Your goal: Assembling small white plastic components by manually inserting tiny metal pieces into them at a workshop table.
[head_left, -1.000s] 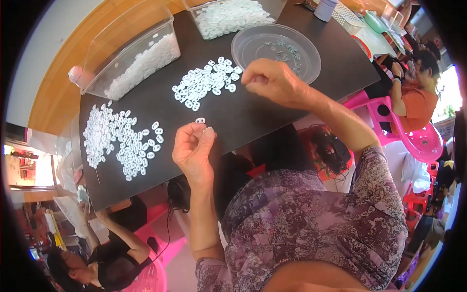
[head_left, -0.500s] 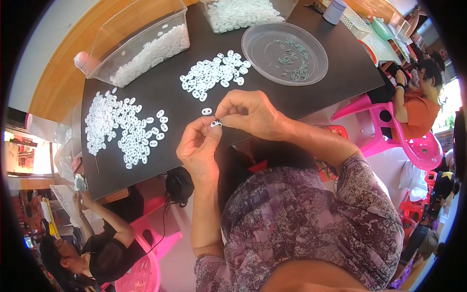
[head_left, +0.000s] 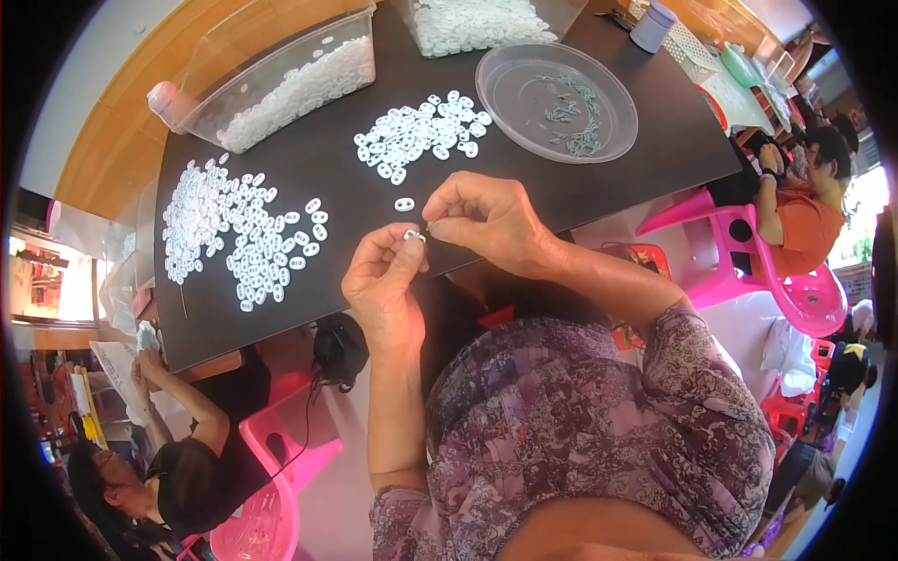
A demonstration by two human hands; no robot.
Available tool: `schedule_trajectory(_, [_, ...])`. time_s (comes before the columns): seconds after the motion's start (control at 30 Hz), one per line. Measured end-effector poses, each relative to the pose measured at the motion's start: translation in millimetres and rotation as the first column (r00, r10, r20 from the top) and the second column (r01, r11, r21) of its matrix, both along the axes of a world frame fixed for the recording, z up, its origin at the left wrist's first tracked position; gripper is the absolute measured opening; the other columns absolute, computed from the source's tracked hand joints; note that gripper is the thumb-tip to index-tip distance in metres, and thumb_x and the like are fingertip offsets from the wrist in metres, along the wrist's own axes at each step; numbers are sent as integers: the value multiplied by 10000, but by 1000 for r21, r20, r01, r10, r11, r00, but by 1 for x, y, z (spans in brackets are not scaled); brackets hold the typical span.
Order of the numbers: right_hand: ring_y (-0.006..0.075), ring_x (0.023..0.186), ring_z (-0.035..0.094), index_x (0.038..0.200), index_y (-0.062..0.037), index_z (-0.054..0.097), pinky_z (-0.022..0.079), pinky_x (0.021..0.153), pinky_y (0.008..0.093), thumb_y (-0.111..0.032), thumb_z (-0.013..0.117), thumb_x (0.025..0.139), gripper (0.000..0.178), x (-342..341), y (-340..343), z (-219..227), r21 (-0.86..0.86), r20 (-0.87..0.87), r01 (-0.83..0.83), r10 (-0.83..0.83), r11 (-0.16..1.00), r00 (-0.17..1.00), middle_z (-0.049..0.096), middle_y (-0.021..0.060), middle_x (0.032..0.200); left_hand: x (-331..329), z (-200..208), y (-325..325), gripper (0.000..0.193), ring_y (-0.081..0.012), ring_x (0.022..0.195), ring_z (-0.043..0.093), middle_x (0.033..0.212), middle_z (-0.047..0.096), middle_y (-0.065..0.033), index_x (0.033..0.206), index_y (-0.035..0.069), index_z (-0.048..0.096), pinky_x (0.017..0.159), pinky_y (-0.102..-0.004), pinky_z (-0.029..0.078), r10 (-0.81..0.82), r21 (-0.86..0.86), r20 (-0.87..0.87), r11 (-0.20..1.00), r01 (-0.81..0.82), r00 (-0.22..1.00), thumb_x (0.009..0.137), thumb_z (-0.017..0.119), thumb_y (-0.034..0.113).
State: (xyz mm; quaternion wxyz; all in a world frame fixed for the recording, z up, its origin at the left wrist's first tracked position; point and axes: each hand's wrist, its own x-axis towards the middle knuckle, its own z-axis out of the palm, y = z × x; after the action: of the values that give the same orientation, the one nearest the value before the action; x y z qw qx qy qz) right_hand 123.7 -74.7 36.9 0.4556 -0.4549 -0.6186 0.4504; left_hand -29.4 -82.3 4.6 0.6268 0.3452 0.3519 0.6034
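Note:
Between the thumb and fingers of my left hand is a small white oval piece with holes, held just past the table's near edge. My right hand is closed in a pinch right beside it; a tiny thing may be at its fingertips, too small to name. A single white two-holed piece lies on the dark table just beyond my hands. Farther off is a heap of the same pieces, and a larger spread of them covers the table's left side.
A round clear plastic dish with small greenish bits sits far right. Two clear bins, one at the far left and one at the back, hold white pieces. People sit at left and right on pink chairs.
My right fingertips have drawn slightly away from the white piece in my left hand. The whole view has shifted a little; the heaps look the same.

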Motion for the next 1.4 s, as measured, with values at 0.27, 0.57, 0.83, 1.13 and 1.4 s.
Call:
schedule_trajectory(0.27, [37,714,513,902,8,598,427,631,200,-39,617,808,107,0,0,-3,-92,-101,-52,43,994,994,564,-3,775,-2,1,-3,88,-142,592,559,749,616,-119,871,-50,568,534,-239,454,-111,-45,124,992,117,986,831,613,15])
schedule_trajectory(0.57, [40,673,503,866,9,598,425,592,207,-25,633,782,97,-4,0,-2,8,-35,-18,18,1000,999,551,-2,728,-3,-1,-5,130,-161,641,561,783,617,-95,929,-41,591,579,-263,457,-35,-4,108,999,36,993,836,619,45])
schedule_trajectory(0.83, [45,674,505,856,7,600,424,590,209,-25,635,777,92,-5,-1,-4,-42,-45,-41,39,998,998,551,6,743,-2,-8,-7,131,-127,622,538,742,585,-62,927,-44,586,554,-256,444,-14,-9,81,1000,14,997,847,613,56])
schedule_trajectory(1.13, [55,674,517,843,4,603,437,597,221,-29,645,770,90,-7,-3,-2,-40,-20,-46,45,998,999,562,20,772,0,-5,-9,73,-114,597,529,755,595,-72,885,-22,581,533,-235,433,15,-35,36,999,-13,999,849,606,36])
schedule_trajectory(1.4, [58,673,521,838,2,607,433,588,218,-27,649,767,88,-9,-2,-3,21,60,-35,33,999,998,558,24,771,-2,-8,-11,80,-96,646,535,798,593,-52,900,-6,577,549,-208,444,26,10,-23,1000,-26,999,844,615,37])
